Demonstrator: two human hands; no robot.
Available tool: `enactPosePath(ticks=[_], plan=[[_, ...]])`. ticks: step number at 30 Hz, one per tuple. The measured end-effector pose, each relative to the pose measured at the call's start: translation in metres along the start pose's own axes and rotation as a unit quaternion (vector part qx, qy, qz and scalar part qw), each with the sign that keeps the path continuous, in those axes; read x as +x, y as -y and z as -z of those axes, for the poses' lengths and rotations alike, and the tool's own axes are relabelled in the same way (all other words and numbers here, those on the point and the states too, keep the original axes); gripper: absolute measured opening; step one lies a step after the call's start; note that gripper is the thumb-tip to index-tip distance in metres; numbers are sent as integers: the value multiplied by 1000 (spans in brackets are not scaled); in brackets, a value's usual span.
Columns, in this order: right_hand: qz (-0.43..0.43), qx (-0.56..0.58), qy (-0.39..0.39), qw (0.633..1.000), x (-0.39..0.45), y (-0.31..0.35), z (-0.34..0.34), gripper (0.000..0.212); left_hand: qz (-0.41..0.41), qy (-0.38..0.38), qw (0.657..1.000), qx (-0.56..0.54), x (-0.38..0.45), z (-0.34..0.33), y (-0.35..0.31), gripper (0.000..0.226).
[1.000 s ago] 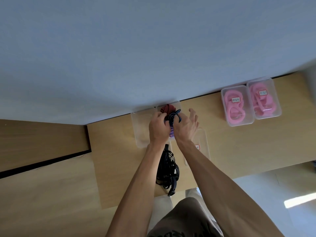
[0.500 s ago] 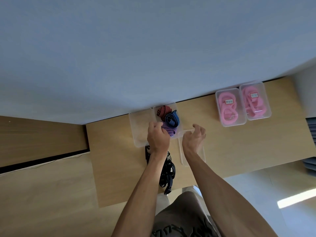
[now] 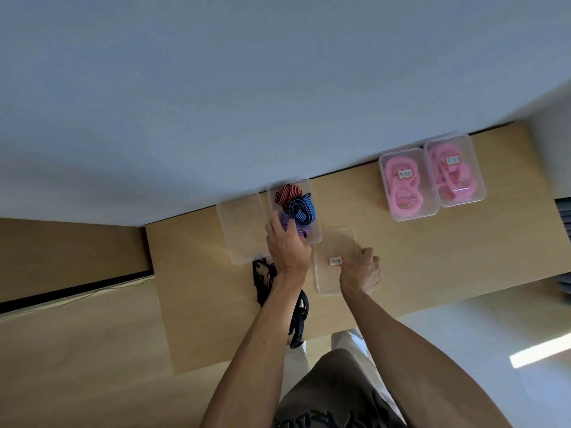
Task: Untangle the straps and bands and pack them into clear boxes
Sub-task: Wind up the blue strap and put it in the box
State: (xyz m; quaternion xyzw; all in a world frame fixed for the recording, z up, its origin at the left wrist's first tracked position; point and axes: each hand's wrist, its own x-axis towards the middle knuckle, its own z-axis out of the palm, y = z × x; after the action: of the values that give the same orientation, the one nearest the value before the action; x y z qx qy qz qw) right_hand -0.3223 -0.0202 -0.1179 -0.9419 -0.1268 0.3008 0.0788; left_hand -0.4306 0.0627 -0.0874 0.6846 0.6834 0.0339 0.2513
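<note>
On the light wooden table point(image 3: 417, 257), a clear plastic box point(image 3: 316, 208) at the far edge is holding three rolled elastic bands: a red and black striped one point(image 3: 287, 193), a blue striped one point(image 3: 302, 211) and a purple one point(image 3: 290, 225). The left hand point(image 3: 287, 245) is gripping the near left corner of this box, with the fingers curled over its rim. The right hand point(image 3: 361, 270) is grasping the right edge of a flat clear lid with a small label point(image 3: 335, 261), lying just near the box. An empty clear box point(image 3: 241, 227) is standing just left. A tangle of black straps point(image 3: 265, 279) is lying partly under the left forearm. Far right, two closed boxes of pink bands point(image 3: 432, 177) are sitting side by side.
</note>
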Motion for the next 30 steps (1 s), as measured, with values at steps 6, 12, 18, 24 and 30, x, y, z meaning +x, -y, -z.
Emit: enactPosePath(ticks=[6,12,18,24,30], plan=[[-38,25,2,999,4,-4,1,17,-20,-11,999,-30,-4,-5,-5,37],[-44,59,-10,997,0,-4,-2,19,-43,19,995,-89,-4,-14,-18,37],[-86,86,-27,992,12,-15,6,25,-55,-113,981,-151,-19,-25,-24,24],[-111,95,-30,989,19,-21,18,27,84,-54,976,-194,-46,-42,-26,23],[-114,101,-22,988,17,-20,17,27,202,-52,955,-213,-62,-56,-28,32]])
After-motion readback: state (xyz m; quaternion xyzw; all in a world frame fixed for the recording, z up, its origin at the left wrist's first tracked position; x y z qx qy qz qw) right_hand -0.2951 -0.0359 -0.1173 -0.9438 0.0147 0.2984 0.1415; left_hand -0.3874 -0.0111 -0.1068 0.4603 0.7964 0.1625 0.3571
